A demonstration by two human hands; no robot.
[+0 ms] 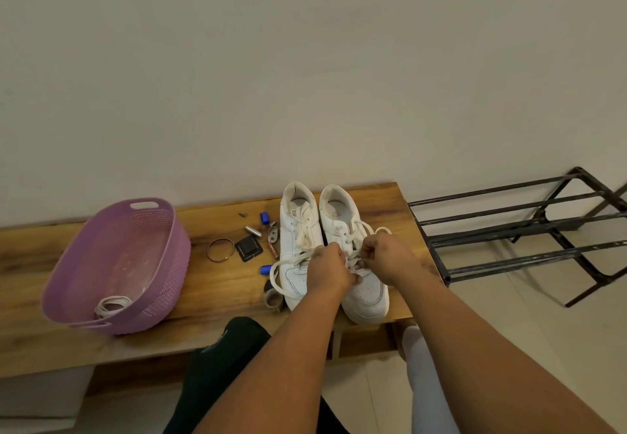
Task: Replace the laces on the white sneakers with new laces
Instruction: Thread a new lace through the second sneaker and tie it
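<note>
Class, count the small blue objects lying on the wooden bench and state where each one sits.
2. One blue object lies toward the wall, just left of the left sneaker's heel opening. The other lies nearer the camera, beside that sneaker's toe end. Others may be hidden.

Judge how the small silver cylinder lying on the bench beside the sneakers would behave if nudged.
The silver cylinder lies on its side on the flat bench, so it would probably roll. It looks metallic, smooth and perhaps slippery.
</note>
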